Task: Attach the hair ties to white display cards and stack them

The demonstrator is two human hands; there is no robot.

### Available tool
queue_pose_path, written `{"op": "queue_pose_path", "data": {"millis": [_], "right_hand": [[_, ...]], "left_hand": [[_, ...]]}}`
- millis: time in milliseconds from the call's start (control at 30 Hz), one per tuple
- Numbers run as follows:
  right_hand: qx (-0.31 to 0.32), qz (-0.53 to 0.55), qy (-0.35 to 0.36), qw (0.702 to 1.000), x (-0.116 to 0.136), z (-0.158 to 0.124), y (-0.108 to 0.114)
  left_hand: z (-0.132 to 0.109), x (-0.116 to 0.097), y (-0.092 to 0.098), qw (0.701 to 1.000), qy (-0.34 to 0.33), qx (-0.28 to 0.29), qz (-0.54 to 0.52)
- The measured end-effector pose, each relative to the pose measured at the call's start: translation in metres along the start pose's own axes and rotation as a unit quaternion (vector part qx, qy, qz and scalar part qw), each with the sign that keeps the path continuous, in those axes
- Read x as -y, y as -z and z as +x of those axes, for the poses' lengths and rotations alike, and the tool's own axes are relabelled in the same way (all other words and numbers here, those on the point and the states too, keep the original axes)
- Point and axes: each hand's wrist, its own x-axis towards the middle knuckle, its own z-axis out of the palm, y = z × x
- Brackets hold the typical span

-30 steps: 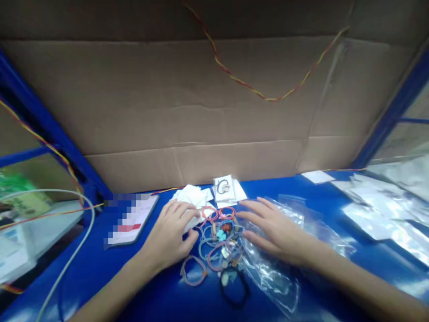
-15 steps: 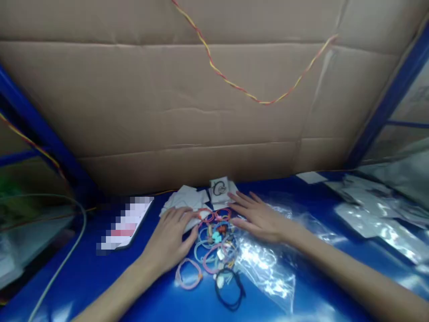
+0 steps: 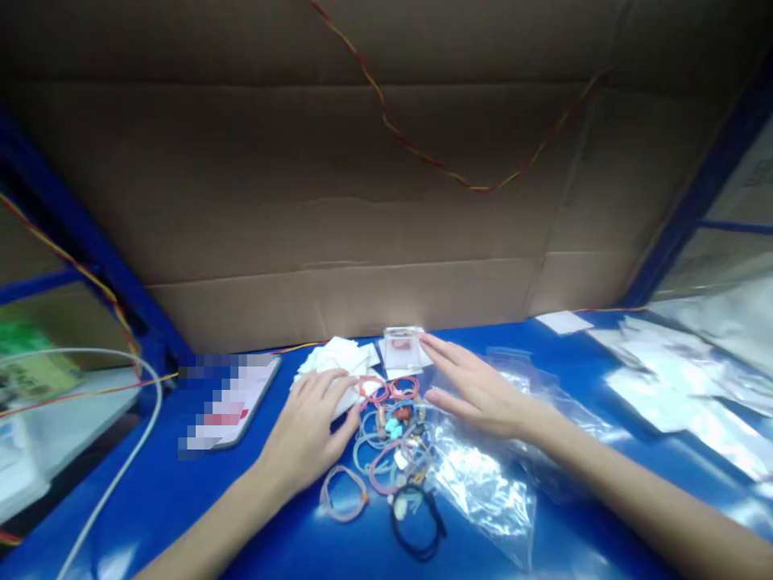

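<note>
My left hand (image 3: 314, 427) rests palm down on the blue table, its fingers over a pile of white cards (image 3: 336, 354) and its thumb apart. My right hand (image 3: 477, 391) is stretched out, fingers side by side and thumb spread, the fingertips at the edge of a small stack of clear packets (image 3: 401, 348). Whether they touch it I cannot tell. Between the hands lies a heap of coloured hair ties (image 3: 392, 439) with small charms. Nearer to me are a pink hair tie (image 3: 344, 494) and a black hair tie (image 3: 418, 522).
Clear plastic bags (image 3: 483, 475) lie under and beside my right forearm. A phone (image 3: 238, 403) is at the left, near a pale cable (image 3: 136, 451). Flat packets (image 3: 676, 379) are spread at the right. A cardboard wall (image 3: 374, 217) with a twisted wire stands behind.
The fingers of my right hand have drawn together. The top packet of the stack now shows a reddish item instead of a dark ring. My left hand has barely moved.
</note>
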Motion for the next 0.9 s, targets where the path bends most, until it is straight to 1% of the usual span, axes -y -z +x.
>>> {"op": "queue_pose_path", "data": {"millis": [33, 100, 167, 200, 267, 367, 400, 467, 567, 633, 767, 833, 867, 900], "right_hand": [[-0.007, 0.006, 0.007, 1.0, 0.003, -0.002, 0.003], [-0.038, 0.056, 0.03, 0.997, 0.011, -0.01, 0.009], [-0.045, 0.134, 0.044, 0.989, 0.021, -0.019, 0.012], [-0.047, 0.176, 0.035, 0.983, 0.027, -0.023, 0.013], [-0.039, 0.246, 0.013, 0.968, 0.037, -0.03, 0.015], [-0.037, 0.31, -0.006, 0.95, 0.046, -0.032, 0.016], [-0.049, 0.325, -0.014, 0.944, 0.046, -0.031, 0.016], [-0.082, 0.362, -0.036, 0.928, 0.045, -0.027, 0.015], [-0.12, 0.449, -0.073, 0.883, 0.039, -0.022, 0.01], [-0.123, 0.493, -0.091, 0.856, 0.037, -0.021, 0.005], [-0.111, 0.526, -0.106, 0.837, 0.038, -0.02, -0.004], [-0.106, 0.548, -0.117, 0.821, 0.04, -0.021, -0.007], [-0.108, 0.559, -0.123, 0.813, 0.041, -0.021, -0.008], [-0.113, 0.566, -0.127, 0.807, 0.041, -0.02, -0.009]], "left_hand": [[0.0, 0.0, 0.001, 1.0, 0.006, -0.012, -0.004], [0.0, -0.002, 0.003, 0.999, 0.013, -0.046, -0.017], [-0.001, -0.006, 0.006, 0.996, 0.019, -0.082, -0.035], [-0.001, -0.008, 0.007, 0.994, 0.024, -0.093, -0.048], [-0.002, -0.013, 0.008, 0.992, 0.028, -0.092, -0.081], [-0.004, -0.022, 0.01, 0.983, 0.011, -0.106, -0.152], [-0.004, -0.024, 0.011, 0.977, 0.011, -0.107, -0.184], [-0.005, -0.028, 0.013, 0.963, 0.037, -0.091, -0.251], [-0.005, -0.032, 0.016, 0.934, 0.108, -0.067, -0.334], [-0.005, -0.034, 0.016, 0.91, 0.142, -0.057, -0.384], [-0.005, -0.04, 0.016, 0.863, 0.164, -0.014, -0.478], [-0.006, -0.042, 0.014, 0.855, 0.16, -0.004, -0.493], [-0.006, -0.043, 0.013, 0.86, 0.157, -0.012, -0.485], [-0.007, -0.043, 0.013, 0.872, 0.151, -0.028, -0.464]]}}
